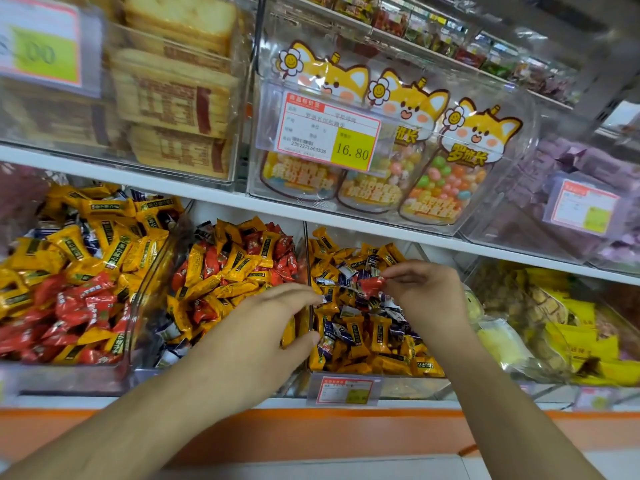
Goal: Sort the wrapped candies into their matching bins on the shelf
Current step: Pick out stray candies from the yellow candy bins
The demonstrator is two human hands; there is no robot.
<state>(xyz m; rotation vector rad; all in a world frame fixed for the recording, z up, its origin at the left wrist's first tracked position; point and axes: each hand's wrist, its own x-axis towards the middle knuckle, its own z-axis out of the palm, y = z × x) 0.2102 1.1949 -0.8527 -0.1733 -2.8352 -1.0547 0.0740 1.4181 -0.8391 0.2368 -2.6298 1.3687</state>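
Three clear bins of wrapped candies stand side by side on the lower shelf. The left bin [69,375] holds yellow and red candies. The middle bin [152,271] holds yellow, red and a few blue-white ones. The right bin [408,386] holds yellow and blue-white candies. My right hand [420,292] pinches a red candy [370,285] above the right bin. My left hand [263,327] reaches over the divider between the middle and right bins, fingers extended, fingertips touching a blue-white candy [323,299].
A price tag [346,389] clips to the right bin's front. Further right is a bin of yellow snack packs [568,341]. The shelf above carries biscuit packs [173,98], jelly-bean jars [446,188] in a clear box and purple packs [588,188]. An orange shelf edge [311,431] runs below.
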